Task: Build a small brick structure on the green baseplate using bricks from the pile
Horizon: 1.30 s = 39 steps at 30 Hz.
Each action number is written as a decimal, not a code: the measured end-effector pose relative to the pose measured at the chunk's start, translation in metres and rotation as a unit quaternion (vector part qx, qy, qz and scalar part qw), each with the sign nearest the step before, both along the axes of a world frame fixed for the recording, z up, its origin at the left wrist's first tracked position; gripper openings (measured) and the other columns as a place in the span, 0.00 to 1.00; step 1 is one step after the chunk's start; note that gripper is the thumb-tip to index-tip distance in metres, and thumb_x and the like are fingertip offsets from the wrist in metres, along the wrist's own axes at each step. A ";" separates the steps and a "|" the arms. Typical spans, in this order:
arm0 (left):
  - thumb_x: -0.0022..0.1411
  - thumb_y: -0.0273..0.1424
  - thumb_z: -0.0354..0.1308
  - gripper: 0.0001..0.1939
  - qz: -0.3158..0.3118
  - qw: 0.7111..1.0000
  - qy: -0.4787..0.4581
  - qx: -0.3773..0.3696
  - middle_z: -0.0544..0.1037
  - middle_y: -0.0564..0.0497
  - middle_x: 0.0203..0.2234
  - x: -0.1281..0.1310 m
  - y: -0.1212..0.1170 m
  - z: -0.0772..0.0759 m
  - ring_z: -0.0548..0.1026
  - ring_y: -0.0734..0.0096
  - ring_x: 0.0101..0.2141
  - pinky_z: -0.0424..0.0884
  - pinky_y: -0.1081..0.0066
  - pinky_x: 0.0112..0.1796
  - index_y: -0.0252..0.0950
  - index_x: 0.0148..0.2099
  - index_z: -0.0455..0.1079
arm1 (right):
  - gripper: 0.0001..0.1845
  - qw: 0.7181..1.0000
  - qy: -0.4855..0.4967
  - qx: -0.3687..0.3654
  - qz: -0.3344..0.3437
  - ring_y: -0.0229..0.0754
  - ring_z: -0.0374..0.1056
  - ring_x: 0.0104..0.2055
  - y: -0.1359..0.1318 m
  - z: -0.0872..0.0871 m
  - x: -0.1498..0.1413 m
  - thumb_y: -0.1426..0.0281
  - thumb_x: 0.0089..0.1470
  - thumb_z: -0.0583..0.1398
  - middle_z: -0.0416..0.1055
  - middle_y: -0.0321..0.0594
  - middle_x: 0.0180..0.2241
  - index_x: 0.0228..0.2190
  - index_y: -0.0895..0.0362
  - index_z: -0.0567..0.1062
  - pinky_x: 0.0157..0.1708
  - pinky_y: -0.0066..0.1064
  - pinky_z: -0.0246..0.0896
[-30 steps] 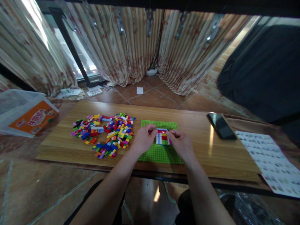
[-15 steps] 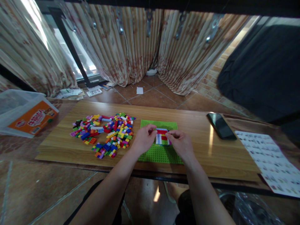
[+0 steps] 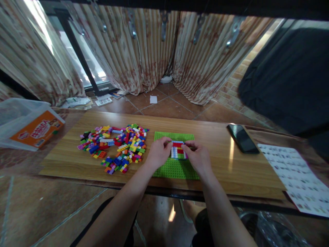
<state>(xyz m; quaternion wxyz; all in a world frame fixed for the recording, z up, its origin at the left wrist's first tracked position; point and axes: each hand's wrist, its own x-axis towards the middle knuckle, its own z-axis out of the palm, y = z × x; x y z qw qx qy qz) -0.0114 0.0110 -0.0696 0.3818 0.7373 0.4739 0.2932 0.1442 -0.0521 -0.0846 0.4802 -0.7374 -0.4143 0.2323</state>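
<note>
A small structure of toy bricks (image 3: pixel 177 153) in white, light blue, red and green stands on a green studded baseplate (image 3: pixel 174 171). Across its far part runs a row of red bricks (image 3: pixel 177 144). My left hand (image 3: pixel 159 152) is at the structure's left side, thumb and fingers closed on the left end of the red row. From the right, my right hand (image 3: pixel 197 154) pinches the other end, its thumb on the red bricks. Fingertips partly cover both ends of the row.
Left of the baseplate lies a loose heap of coloured bricks (image 3: pixel 123 147) on the wooden board (image 3: pixel 218 171). A clear plastic bin (image 3: pixel 23 127) with an orange label stands far left. To the right are a black phone (image 3: pixel 242 138) and a printed sheet (image 3: pixel 295 178).
My right hand has shifted slightly, its thumb now lying further over the red row. My left hand stays nearly in place, and the brick structure has not visibly moved.
</note>
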 end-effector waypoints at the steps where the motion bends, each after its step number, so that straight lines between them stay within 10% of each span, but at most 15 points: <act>1: 0.62 0.28 0.56 0.10 0.002 1.000 -0.003 -0.008 0.81 0.47 0.31 0.000 0.000 0.000 0.77 0.67 0.31 0.72 0.70 0.35 0.33 0.42 0.77 | 0.18 1.000 0.011 0.002 -0.005 0.46 0.73 0.32 0.001 -0.001 0.000 0.57 0.44 0.65 0.79 0.45 0.33 0.32 0.57 0.79 0.35 0.37 0.68; 39: 0.55 0.21 0.59 0.07 0.024 0.992 -0.090 -0.080 0.82 0.48 0.28 0.009 0.011 -0.013 0.78 0.70 0.30 0.73 0.72 0.34 0.32 0.36 0.78 | 0.20 0.992 0.128 0.004 -0.018 0.42 0.71 0.27 0.008 -0.007 0.001 0.58 0.38 0.67 0.77 0.42 0.28 0.32 0.59 0.79 0.27 0.32 0.67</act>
